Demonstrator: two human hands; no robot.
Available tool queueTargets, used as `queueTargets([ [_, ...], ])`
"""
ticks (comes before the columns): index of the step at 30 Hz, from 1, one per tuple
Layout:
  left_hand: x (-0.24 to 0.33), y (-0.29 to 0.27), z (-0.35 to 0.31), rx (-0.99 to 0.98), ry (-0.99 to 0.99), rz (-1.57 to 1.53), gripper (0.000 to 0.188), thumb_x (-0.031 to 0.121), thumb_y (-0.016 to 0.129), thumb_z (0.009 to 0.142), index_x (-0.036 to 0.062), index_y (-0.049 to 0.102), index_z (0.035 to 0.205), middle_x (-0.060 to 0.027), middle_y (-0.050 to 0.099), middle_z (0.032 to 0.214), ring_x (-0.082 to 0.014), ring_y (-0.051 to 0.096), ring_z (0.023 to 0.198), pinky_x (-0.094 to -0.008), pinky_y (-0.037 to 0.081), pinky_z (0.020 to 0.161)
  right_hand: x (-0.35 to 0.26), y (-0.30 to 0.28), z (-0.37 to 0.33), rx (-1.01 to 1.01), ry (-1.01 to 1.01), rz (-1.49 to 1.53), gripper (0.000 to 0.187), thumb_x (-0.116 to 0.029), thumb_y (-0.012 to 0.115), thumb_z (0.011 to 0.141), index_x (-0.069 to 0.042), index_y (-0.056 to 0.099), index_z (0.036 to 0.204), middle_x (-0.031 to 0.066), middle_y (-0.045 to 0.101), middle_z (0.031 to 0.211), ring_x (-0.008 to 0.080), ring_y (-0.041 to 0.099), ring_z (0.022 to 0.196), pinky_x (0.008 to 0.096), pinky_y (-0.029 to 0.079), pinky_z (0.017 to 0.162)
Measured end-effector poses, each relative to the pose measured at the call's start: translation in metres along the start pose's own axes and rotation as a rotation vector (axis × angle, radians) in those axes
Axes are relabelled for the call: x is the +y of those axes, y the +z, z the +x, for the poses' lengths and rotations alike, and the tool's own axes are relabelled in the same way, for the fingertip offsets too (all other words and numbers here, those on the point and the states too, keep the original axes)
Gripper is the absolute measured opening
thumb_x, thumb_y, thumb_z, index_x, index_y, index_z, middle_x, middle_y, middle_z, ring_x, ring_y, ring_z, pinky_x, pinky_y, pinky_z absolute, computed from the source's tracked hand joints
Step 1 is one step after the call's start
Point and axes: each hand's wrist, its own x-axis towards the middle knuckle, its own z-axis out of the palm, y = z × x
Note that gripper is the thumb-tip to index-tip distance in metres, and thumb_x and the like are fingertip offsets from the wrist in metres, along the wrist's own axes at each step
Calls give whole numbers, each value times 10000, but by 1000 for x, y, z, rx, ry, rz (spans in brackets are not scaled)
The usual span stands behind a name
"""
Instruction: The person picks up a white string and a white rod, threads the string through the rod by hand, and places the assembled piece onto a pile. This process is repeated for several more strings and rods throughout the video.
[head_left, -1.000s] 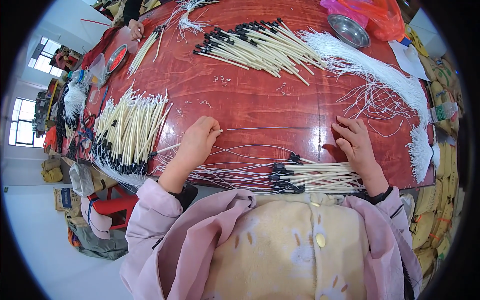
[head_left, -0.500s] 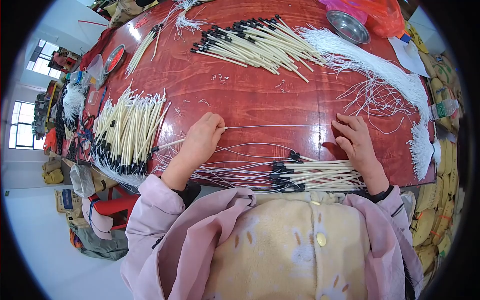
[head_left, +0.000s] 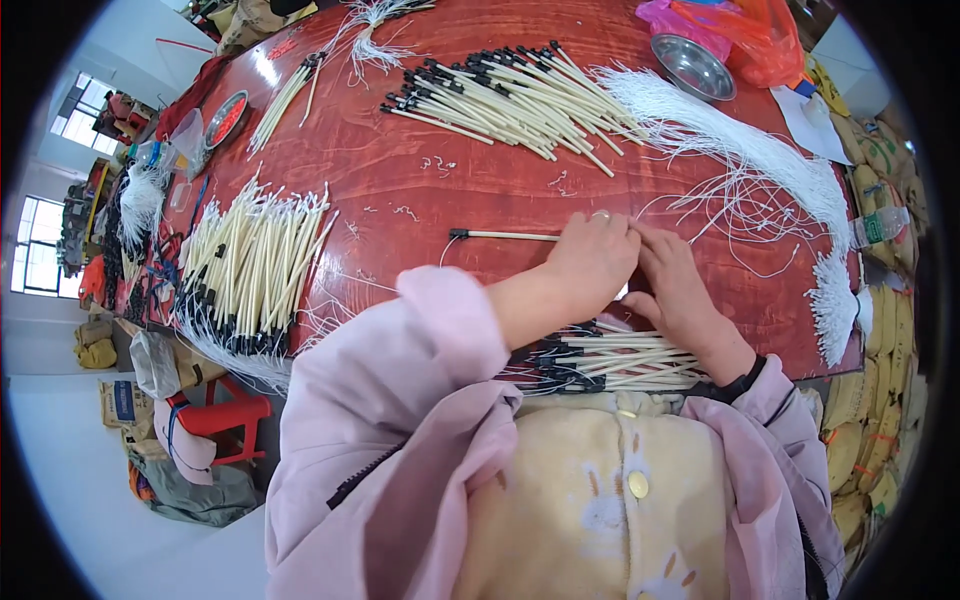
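Note:
My left hand is closed round the right end of a thin cream-coloured stick with a black cap on its left end. A white cord loops down from that cap. Against the left fingertips rests my right hand, fingers bent and pinched at the stick's hidden end; what they grip does not show. Close to my body, below both hands, lies a pile of similar black-capped sticks with white cords. More of them, with white tips, are heaped at the left.
Across the red table lie another heap of capped sticks and a long bundle of white cords. Metal bowls stand at far right and far left. A red stool is on the floor at left.
My left hand has moved right, carrying the stick along the cord to meet my right hand. The stretched cord between the hands no longer shows. My right hand has shifted slightly left.

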Motion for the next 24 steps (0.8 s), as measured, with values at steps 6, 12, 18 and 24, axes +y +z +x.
queueTargets([
  [6, -29, -49, -67, 142, -393, 96, 310, 252, 764, 858, 56, 607, 1041, -154, 613, 1060, -360, 619, 1029, -470, 511, 853, 16, -9, -1, 59, 59, 55, 657, -320, 690, 891, -3, 495, 1432, 186, 491, 1466, 389, 471, 1285, 481, 358, 1110],
  [12, -87, -15, -125, 109, -687, 14, 215, 176, 702, 909, 26, 593, 1016, -201, 634, 971, -422, 642, 902, -503, 520, 788, -7, -6, 45, 109, -122, 11, 385, -165, 740, 819, -40, 633, 1166, 122, 596, 1262, 335, 529, 1158, 453, 411, 1009],
  [18, -100, -10, -133, 45, -606, 115, 153, 154, 620, 954, 25, 573, 1021, -220, 650, 933, -426, 647, 899, -529, 505, 754, -13, 15, 60, 156, -167, -80, 135, -81, 739, 758, -78, 625, 828, 62, 600, 929, 275, 554, 967, 426, 433, 874],
  [24, -149, -75, -214, 195, -790, 359, 159, 164, 548, 995, 5, 548, 1009, -258, 609, 922, -483, 598, 877, -552, 475, 753, -10, -22, 24, 160, -179, 42, 159, -31, 723, 704, -88, 577, 730, 44, 560, 803, 255, 560, 893, 406, 423, 841],
])
